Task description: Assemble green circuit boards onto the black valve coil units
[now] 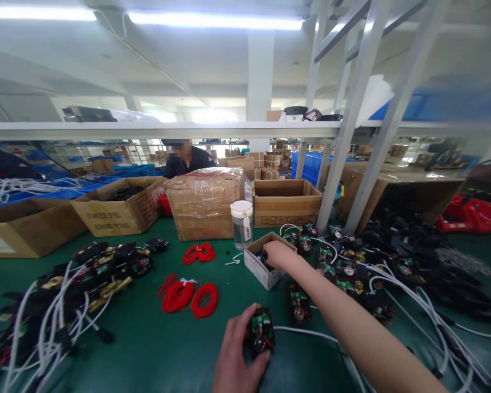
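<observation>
My left hand [239,349] is closed around the sides of a small black housing [262,331], low in the middle of the view. Its exposed face shows a green circuit board, red wires and a round metallic part; a white cable runs from it to the right. My right hand [277,254] reaches into a small open cardboard box [262,273] with dark small parts in it. The fingers there are bent, and their tips are hidden among the contents. Just right of the left hand lies another black housing with a circuit board [298,305].
Red wire coils [204,299] lie left of centre. Cabled assemblies are heaped at left [102,262] and right [347,270]. A lidded clear bottle [242,226] stands before a taped carton [204,204] and an open carton [286,213]. Metal posts [352,120] rise at right. Another person [188,158] is behind.
</observation>
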Demonstrator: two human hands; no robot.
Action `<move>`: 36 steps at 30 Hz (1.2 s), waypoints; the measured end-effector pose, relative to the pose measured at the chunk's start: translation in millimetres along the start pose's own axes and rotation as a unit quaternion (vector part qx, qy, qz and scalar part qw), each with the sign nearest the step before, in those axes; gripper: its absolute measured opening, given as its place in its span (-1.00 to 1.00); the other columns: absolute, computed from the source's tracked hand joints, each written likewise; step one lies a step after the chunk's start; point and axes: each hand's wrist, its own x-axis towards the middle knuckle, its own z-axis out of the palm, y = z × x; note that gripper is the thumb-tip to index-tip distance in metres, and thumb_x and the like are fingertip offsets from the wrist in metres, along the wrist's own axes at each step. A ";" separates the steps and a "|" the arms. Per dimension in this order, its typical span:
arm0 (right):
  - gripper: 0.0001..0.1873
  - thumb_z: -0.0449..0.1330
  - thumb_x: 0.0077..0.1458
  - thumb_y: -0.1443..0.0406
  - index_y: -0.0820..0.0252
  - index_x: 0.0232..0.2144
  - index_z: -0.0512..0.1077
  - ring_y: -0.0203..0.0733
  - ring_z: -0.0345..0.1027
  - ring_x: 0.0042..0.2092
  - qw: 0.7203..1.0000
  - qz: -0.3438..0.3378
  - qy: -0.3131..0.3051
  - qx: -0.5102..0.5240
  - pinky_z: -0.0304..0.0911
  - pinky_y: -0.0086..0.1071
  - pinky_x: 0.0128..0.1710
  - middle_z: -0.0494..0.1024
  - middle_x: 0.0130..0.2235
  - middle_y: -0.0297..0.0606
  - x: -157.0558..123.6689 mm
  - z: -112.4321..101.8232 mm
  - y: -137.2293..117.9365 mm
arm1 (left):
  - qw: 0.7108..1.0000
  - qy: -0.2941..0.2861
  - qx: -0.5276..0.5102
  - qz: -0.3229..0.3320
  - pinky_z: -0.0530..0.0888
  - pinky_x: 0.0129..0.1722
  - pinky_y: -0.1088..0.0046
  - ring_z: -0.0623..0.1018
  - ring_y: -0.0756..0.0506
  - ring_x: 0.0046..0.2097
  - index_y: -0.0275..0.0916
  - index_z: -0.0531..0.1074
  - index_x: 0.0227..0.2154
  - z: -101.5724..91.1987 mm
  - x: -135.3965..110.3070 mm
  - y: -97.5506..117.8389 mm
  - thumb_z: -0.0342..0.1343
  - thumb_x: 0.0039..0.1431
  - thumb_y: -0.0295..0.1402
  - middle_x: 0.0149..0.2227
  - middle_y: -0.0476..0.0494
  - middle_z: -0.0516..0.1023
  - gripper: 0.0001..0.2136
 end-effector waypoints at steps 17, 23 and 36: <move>-0.83 0.18 0.22 0.39 0.20 -0.21 0.57 -0.11 0.49 -0.05 0.976 -0.047 0.153 0.149 0.32 -0.29 0.00 0.62 -0.12 -0.17 -34.0 -9.3 10.1 | 0.999 -0.031 0.015 0.000 0.46 0.10 0.24 0.55 -0.23 0.05 -0.05 0.40 0.20 -1.0 2.6 -9.3 0.14 -0.21 -0.59 0.05 -0.14 0.53 -0.22; -0.79 0.09 0.27 0.21 0.14 -0.26 0.51 -0.21 0.48 -0.31 0.916 -0.075 0.176 0.353 0.34 -0.38 -0.28 0.54 -0.33 -0.31 -123.3 14.5 2.4 | 1.000 -0.017 -0.003 -0.010 0.41 0.18 0.18 0.52 -0.22 0.10 -0.03 0.40 0.17 0.5 0.0 -2.4 0.14 -0.11 -0.55 0.08 -0.12 0.53 -0.31; -0.52 0.48 -0.03 0.01 0.22 -0.19 0.57 -0.32 0.39 -0.45 0.596 0.040 0.033 0.801 0.17 -0.47 -0.46 0.53 -0.41 -0.30 -189.8 96.6 -22.2 | 0.999 -0.029 0.016 -0.002 0.46 0.15 0.14 0.55 -0.19 0.10 0.00 0.38 0.18 -2.6 1.2 -1.4 0.17 0.03 -0.51 0.10 -0.12 0.54 -0.40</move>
